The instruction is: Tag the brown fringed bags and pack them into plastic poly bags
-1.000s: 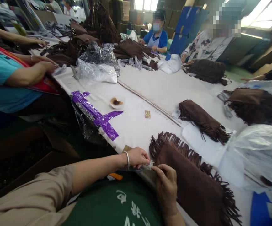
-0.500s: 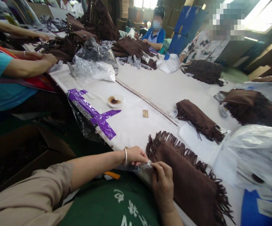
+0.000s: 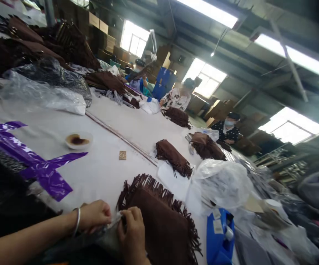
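Note:
A brown fringed suede bag lies on the white table right in front of me. My left hand, with a bangle on the wrist, is closed in a pinch on a small crinkled piece of clear plastic at the bag's near corner. My right hand is closed too, its fingertips pinching the same plastic from the other side, against the bag's edge. What the plastic wraps is hidden by my fingers.
Purple tape holds a black bag at the table's left edge. A small dish of brown liquid, a little tan tag, another fringed bag, a white plastic bag and a blue packet lie around. Other people work at the far end.
The view has swung up and to the right, showing ceiling and windows. My hands stay pinched together on the plastic at the bag's corner.

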Available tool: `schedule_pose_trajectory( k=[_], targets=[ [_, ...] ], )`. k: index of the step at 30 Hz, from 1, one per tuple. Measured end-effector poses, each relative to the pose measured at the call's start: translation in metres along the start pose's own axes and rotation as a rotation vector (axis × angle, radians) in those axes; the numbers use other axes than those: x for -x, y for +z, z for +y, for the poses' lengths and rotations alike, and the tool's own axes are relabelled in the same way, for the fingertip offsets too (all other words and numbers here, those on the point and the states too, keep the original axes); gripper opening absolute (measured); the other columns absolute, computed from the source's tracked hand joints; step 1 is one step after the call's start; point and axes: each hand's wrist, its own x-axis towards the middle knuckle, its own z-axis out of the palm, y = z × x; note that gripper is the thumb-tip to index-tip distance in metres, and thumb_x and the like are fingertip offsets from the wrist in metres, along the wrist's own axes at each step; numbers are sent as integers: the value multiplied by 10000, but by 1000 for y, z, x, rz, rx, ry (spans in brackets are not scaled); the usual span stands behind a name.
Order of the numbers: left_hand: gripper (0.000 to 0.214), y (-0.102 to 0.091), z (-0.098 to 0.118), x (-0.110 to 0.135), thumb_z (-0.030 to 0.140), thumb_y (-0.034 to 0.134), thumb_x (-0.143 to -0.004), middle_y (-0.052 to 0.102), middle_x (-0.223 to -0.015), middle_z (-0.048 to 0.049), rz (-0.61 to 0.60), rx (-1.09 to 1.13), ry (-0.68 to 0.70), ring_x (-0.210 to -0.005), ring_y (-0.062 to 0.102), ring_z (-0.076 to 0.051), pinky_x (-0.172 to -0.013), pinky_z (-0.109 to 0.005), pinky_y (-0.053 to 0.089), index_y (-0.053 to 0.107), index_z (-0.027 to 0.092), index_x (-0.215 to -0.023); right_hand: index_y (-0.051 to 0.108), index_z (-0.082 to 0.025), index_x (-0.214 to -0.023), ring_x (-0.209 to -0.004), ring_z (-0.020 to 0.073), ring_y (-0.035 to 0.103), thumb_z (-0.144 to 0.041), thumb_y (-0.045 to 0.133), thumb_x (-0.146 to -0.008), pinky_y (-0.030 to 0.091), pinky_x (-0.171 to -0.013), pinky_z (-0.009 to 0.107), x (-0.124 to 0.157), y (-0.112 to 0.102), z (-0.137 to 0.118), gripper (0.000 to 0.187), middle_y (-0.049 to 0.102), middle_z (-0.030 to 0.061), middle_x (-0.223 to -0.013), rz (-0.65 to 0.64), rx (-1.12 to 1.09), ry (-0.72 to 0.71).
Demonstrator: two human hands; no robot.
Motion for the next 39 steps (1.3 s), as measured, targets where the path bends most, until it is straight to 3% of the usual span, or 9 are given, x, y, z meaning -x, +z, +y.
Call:
schedule_pose_trajectory(
  k=[3,6,11,13,18,22,27,31,39],
  targets=[
    [281,-7,8,4,437,604,-612,426,-365,44,-165,97,37,-299,269,-84,-334,-196,169,631,162,-662,574,-251,-1023,-910,202,525,-32,506,-763,450,-801,342,-4,-6,2,346,547,38,-959,8,-101,25],
    [279,-4,21,2,428,637,-614,403,-351,53,-246,187,70,-300,246,-67,-330,-194,134,631,151,-646,588,-237,-959,-888,183,536,-51,542,-736,445,-780,305,-8,-8,4,294,550,26,-940,34,-221,75],
    [385,6,50,-2,503,712,-600,407,-375,69,-159,352,136,-315,277,-54,-343,-195,147,623,138,-684,587,-210,-886,-788,163,543,-217,582,-783,427,-725,268,-6,-11,6,103,586,-2,-843,78,-446,282],
    [427,4,54,-7,502,732,-597,410,-393,82,-85,477,187,-322,274,-46,-353,-195,144,638,130,-785,593,-200,-874,-774,166,542,-335,592,-805,415,-727,266,-4,-13,10,152,600,-6,-816,83,-495,392],
    [390,5,25,-11,466,706,-661,429,-392,88,81,658,168,-301,252,-44,-336,-186,157,576,133,-817,602,-182,-799,-693,143,488,-494,527,-838,380,-661,242,-4,-16,21,324,574,-17,-733,105,-586,587],
    [365,23,4,-3,482,651,-725,460,-385,80,141,532,186,-285,316,-63,-313,-174,213,551,145,-825,609,-176,-767,-639,123,449,-548,514,-827,367,-606,229,-5,-18,21,389,544,-27,-679,176,-684,689],
    [297,36,16,-5,430,603,-775,495,-417,66,108,424,333,-334,421,-80,-353,-168,297,576,142,-844,627,-170,-802,-665,138,509,-547,557,-800,401,-625,240,-5,-15,20,384,601,-7,-709,204,-675,712],
    [262,40,24,-12,391,586,-775,510,-442,57,90,331,346,-381,489,-103,-392,-184,353,597,139,-843,635,-168,-827,-665,138,517,-548,563,-793,409,-619,241,-5,-12,24,388,615,2,-734,208,-688,723],
    [271,46,9,-26,404,573,-780,487,-414,59,109,349,292,-368,468,-111,-395,-197,342,592,141,-844,623,-168,-1012,-718,180,577,-526,588,-776,454,-639,268,-15,-18,27,430,649,27,-810,-11,-772,672]
  ],
)
